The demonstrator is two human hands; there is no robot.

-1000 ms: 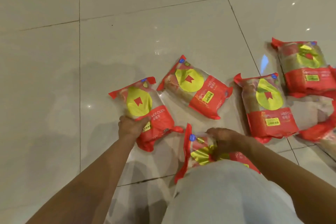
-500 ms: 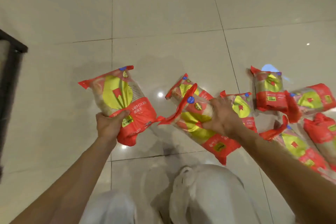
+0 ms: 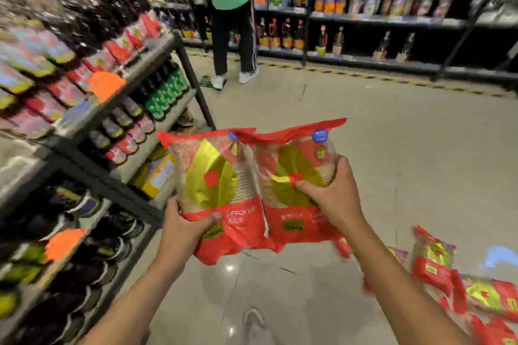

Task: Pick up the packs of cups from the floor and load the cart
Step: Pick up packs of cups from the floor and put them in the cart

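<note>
Two touching packs (image 3: 213, 176) stand upright in left grip (image 3: 183, 230), right grip (image 3: 333, 196).

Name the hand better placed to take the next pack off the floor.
Right, probably: the remaining red-and-gold plastic packs of cups lie on the glossy floor on that side, below the right hand. The left hand is farther away. Each grips one: left pack, right pack.

both arms: I am stretching them forward | left hand (image 3: 183, 230): I am gripping the left pack (image 3: 213, 185) low, thumb across its front | right hand (image 3: 333, 194): I am clutching the right pack (image 3: 291, 221) from its side
</note>
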